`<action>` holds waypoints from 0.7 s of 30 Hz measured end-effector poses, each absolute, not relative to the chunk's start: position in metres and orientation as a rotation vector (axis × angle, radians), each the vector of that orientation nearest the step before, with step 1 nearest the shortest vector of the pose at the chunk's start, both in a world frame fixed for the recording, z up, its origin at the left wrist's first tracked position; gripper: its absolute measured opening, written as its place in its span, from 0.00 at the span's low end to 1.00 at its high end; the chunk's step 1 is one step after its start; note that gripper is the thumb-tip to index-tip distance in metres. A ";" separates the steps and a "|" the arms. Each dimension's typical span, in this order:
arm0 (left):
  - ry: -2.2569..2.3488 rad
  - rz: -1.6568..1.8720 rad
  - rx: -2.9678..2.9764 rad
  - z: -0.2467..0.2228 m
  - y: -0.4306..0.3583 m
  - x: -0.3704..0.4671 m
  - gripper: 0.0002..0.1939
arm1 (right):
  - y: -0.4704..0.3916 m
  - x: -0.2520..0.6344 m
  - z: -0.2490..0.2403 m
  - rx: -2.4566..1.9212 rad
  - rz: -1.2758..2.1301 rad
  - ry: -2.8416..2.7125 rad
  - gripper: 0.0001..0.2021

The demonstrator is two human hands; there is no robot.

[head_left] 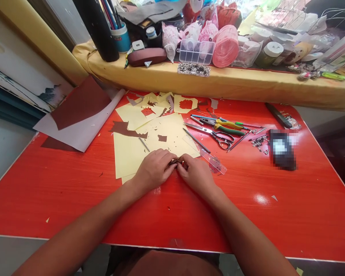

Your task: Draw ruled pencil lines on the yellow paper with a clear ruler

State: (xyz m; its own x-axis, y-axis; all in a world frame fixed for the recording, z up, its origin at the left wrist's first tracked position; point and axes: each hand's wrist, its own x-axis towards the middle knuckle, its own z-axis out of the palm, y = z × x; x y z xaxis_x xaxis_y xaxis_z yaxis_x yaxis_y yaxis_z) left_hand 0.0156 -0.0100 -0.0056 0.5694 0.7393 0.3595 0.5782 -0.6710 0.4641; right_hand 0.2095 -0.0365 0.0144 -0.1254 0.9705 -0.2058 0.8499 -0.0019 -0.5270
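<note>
- Left grip [154, 166] and right grip [197, 173]: close together, fingertips of both pinching a small dark piece [174, 162] above the red counter [172, 222]; its exact form is mostly hidden.
- Clear ruler [219, 165]: flat, just to the right of the right grip.
- Yellow sheets [125, 157]: beyond and left of the left grip, brown scraps [162, 138] on them.
- Scissors [201, 129]: beyond the right grip, beside the pliers [230, 128].
- Brown sheet [77, 103]: well beyond the left grip, far left.
- Clear compartment box [196, 51]: farthest, past both grips, on a cloth-covered ledge [149, 81].
</note>
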 end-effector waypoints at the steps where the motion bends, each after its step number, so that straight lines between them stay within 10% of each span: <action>1: 1.092 0.783 2.515 -0.006 -0.010 0.016 0.04 | -0.037 0.210 0.014 -1.916 0.806 -2.051 0.06; 21: 1.077 0.813 2.608 -0.011 -0.011 0.011 0.11 | -0.037 0.210 0.014 -1.912 0.805 -2.043 0.08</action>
State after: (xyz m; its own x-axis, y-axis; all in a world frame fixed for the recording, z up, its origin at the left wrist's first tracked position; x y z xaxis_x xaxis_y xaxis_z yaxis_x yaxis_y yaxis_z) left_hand 0.0108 -0.0107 -0.0113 0.5822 0.7012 0.4115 0.5882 -0.7127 0.3823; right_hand 0.2096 -0.0367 0.0141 -0.1227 0.9724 -0.1982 0.8462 -0.0019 -0.5329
